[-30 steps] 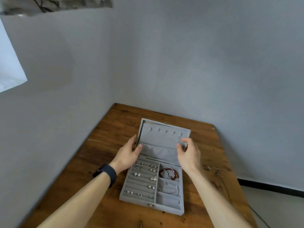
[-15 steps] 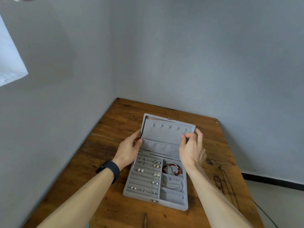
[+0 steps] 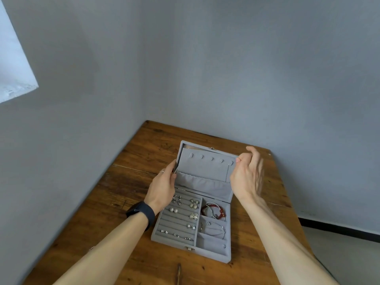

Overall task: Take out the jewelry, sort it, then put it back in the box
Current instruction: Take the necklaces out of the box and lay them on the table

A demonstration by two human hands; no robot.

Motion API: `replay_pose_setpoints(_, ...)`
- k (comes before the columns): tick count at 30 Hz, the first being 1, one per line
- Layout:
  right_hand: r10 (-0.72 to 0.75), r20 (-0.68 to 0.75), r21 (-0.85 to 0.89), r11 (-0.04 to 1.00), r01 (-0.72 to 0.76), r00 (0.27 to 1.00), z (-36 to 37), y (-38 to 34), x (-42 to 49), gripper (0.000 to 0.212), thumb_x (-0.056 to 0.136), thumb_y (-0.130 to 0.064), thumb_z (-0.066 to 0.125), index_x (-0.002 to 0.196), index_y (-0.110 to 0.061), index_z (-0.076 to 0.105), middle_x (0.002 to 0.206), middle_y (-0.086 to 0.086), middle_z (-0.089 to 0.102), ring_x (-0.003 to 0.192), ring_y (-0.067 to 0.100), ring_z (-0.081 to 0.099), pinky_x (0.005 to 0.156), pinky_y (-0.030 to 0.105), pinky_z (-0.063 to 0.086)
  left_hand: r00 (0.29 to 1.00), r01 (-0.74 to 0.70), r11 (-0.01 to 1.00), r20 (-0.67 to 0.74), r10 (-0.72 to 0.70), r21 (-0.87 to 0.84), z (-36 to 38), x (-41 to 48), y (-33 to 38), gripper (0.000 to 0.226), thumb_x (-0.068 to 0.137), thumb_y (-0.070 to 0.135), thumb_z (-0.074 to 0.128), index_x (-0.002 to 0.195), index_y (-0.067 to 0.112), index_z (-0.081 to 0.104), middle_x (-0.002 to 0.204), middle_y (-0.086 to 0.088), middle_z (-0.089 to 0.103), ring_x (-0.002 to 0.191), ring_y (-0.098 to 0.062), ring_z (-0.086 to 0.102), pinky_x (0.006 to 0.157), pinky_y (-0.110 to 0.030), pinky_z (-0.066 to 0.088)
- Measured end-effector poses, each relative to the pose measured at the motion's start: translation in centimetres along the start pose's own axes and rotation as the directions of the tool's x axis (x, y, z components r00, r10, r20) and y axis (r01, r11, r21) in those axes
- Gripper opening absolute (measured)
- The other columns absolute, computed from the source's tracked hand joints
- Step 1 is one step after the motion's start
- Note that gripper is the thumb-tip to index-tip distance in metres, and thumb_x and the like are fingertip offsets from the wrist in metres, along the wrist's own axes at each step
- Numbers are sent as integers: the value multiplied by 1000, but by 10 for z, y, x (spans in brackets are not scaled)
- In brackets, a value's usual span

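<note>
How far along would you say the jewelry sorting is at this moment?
Done: the jewelry box sits open on the table. In hand: the left hand and right hand pinch the lid panel by its edges. Left: nearly everything. The earrings, red bracelet and chain lie in their compartments, nothing taken out or sorted yet.

tray point(image 3: 209, 245) open above | raised lid point(image 3: 205, 167) blocks rear | wall point(image 3: 226, 79) close behind
</note>
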State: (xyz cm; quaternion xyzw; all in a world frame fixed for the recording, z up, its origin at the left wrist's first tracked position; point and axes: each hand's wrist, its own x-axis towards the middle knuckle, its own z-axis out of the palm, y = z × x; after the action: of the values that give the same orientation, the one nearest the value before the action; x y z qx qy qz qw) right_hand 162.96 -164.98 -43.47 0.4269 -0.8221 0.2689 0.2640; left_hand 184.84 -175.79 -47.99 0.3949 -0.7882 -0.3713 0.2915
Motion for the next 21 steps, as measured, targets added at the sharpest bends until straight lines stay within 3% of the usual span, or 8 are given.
replay_pose_setpoints(8,-161,3,146,976,159,987,-35,-1,33,9,99,-6,49,96,-4,57,129,13,50,111,29,52,94,36,43,995,70,998,75,-70,4,-4,2,4,53,105,22,44,156,20,29,153,-6,43,140,-22,41,115,-35,36)
replay_pose_setpoints(13,-220,-49,226,948,226,974,-68,-11,37,6,98,-4,50,95,-5,56,118,11,55,104,26,54,86,25,38,995,89,996,51,-90,18,-18,2,29,67,99,22,56,157,22,21,156,-12,33,142,-28,37,113,-36,36)
replay_pose_setpoints(17,-258,-66,283,921,267,964,-95,-20,38,6,100,-8,49,97,-6,54,116,10,54,103,26,54,88,38,49,998,-65,998,10,65,19,-38,-1,76,71,95,32,63,155,27,26,154,-6,34,141,-23,34,110,-31,35)
replay_pose_setpoints(21,-294,-109,302,900,313,950,-124,-32,39,5,100,-9,50,98,-7,54,113,9,55,103,27,55,87,44,50,967,-251,968,44,251,-9,-56,-8,142,66,91,39,66,150,28,39,143,1,51,131,-15,46,108,-32,40)
